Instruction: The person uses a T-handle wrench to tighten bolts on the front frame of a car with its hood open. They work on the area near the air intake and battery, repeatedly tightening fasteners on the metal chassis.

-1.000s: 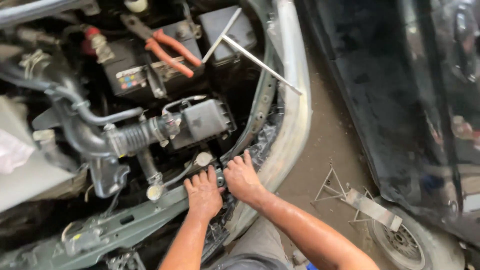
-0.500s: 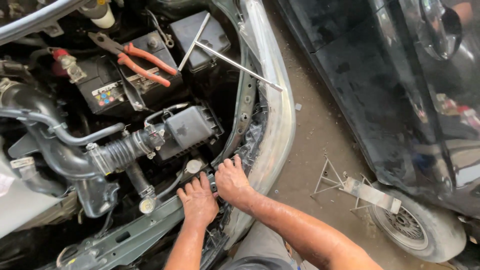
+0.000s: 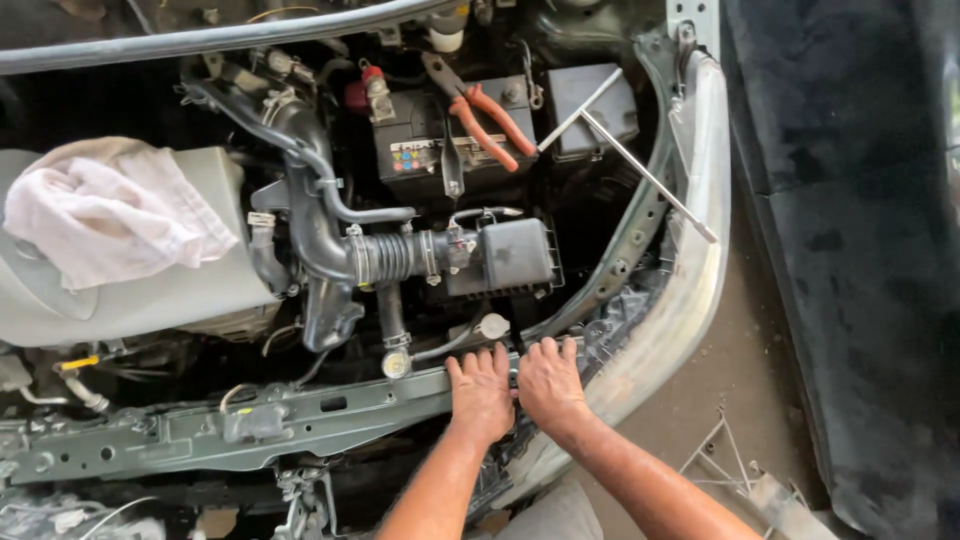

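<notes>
I look down into an open car engine bay. My left hand (image 3: 482, 392) lies flat on the right end of the grey front crossmember (image 3: 300, 415), fingers spread and pointing up. My right hand (image 3: 547, 381) sits right beside it, thumb touching the left hand, fingers curled over the same metal edge near the headlight corner. Whether either hand pinches a small part between them is hidden. Just above the fingers are a white round cap (image 3: 491, 326) and the black air box (image 3: 505, 256) with its ribbed hose (image 3: 390, 257).
A battery (image 3: 445, 140) carries orange-handled pliers (image 3: 480, 110). A long metal rod tool (image 3: 645, 175) leans across the right fender edge. A pale rag (image 3: 110, 215) lies on the engine cover at left. A black panel (image 3: 850, 250) and a metal bracket (image 3: 740, 470) lie on the ground at right.
The camera view has swung left and pulled back, showing more of the engine and the rag. Both hands stay together on the crossmember's right end.
</notes>
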